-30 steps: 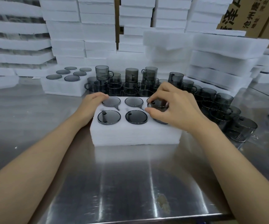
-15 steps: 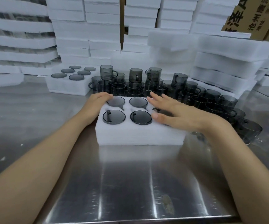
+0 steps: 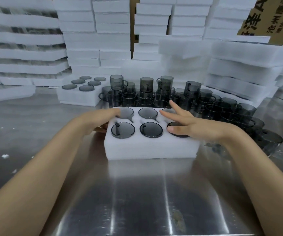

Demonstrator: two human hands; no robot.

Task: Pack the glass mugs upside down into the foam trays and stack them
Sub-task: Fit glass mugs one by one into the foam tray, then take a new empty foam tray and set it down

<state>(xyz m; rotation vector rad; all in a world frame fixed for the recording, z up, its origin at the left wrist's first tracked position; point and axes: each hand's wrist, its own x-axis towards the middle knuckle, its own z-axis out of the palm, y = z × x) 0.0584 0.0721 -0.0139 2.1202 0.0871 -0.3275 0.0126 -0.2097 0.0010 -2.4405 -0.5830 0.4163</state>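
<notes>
six smoked-glass mugs, upside down with bases up, fill both rows of three pockets in the foam tray. the tray sits mid-way across the steel table. we see handle slots cut in the foam beside the four left-hand mugs.

left hand: at the tray's left end. its fingers are close together and fairly straight, laid over the far-left corner with the tips on the far-left mug's base. the thumb is down at the tray's side. this part is blurred, so we cannot tell whether the hand squeezes the foam.

right hand: over the tray's right end, holding nothing. its fingers are straight and spread wide. the thumb tip is on the near-right mug's base, the forefinger is over the far-right base, and the middle finger is raised clear.

loose mugs: many, upright, crowded just behind and to the right of the tray. a few stand on top of others.

second foam tray: left of the loose mugs. we count six bases on top.

foam tray stacks: tall white piles along the back and right.

cardboard box: upper right, behind the stacks, with printed characters.
</notes>
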